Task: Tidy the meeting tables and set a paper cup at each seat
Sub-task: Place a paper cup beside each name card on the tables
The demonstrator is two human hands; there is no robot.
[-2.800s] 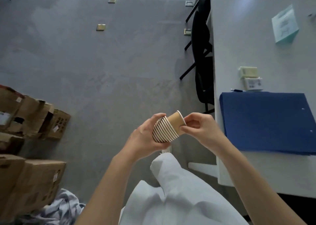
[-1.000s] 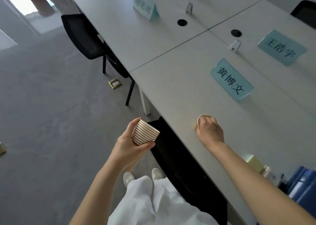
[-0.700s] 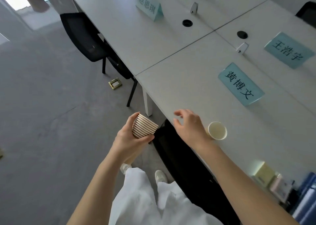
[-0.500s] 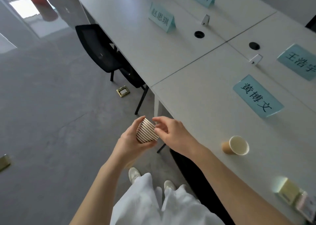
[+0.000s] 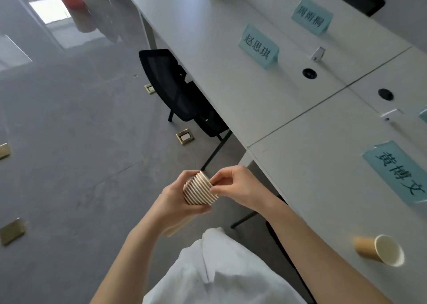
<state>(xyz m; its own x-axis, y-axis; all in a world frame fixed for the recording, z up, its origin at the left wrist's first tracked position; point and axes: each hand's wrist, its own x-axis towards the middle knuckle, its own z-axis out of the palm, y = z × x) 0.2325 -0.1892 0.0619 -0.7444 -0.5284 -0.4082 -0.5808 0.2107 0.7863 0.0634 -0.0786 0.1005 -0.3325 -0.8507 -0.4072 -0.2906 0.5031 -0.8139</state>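
Grey carpet (image 5: 76, 155) covers the floor, dotted with brass floor sockets (image 5: 185, 136). White meeting tables (image 5: 231, 56) butt together in a long run on the right, with round black cable grommets (image 5: 309, 73) set into the tops. A black mesh chair (image 5: 175, 88) is pushed under the far table. Three teal name cards stand on the tops: the nearest (image 5: 396, 172) reads 黄博文, the next (image 5: 258, 46) reads 赵思琪, and the far one (image 5: 312, 16) is too blurred to read surely. One brown paper cup (image 5: 379, 249) stands upright on the near table, close to its edge and apart from the nearest card. The left hand (image 5: 175, 199) is wrapped around a nested stack of paper cups (image 5: 199, 191), held off the table over the floor. The right hand (image 5: 238, 185) pinches the stack's top rim with fingertips (image 5: 213, 189).
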